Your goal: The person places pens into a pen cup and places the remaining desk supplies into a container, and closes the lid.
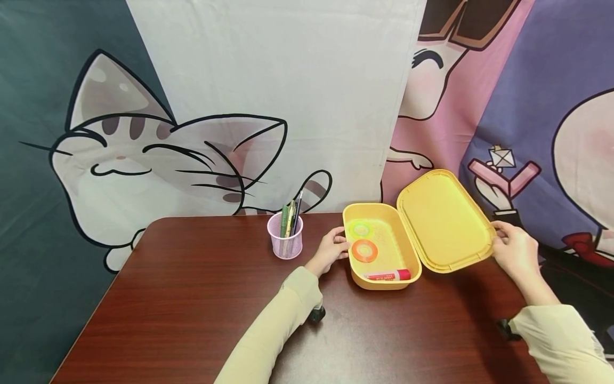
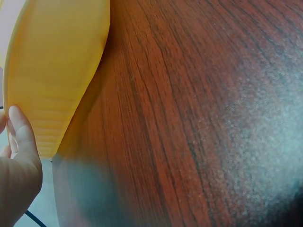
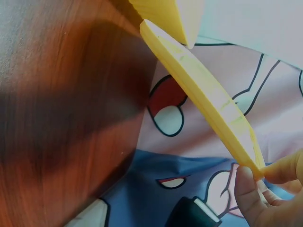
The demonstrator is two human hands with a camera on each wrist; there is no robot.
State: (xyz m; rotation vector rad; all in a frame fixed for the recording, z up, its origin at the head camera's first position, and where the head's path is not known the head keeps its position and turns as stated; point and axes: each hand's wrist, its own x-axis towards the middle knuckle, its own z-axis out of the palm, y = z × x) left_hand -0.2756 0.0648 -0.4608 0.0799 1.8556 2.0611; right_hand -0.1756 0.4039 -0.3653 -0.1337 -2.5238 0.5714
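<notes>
A yellow plastic box (image 1: 384, 285) stands on the table with its lid (image 1: 443, 224) swung out to the right. Inside lie a yellow-green tape roll (image 1: 361, 230), an orange tape roll (image 1: 364, 250) and a red-capped glue tube (image 1: 388, 275). My left hand (image 1: 330, 249) holds the box at its left rim; the left wrist view has the thumb (image 2: 21, 127) against the outer wall. At the lid's outer edge, my right hand (image 1: 518, 248) pinches it between thumb and fingers. The lid is tilted and raised off the table in the right wrist view.
A pink mesh pen cup (image 1: 287, 250) with several pens and pencils stands left of the box. The brown wooden table (image 1: 192, 298) ends at a cartoon-printed cloth (image 1: 288, 80) hanging behind it.
</notes>
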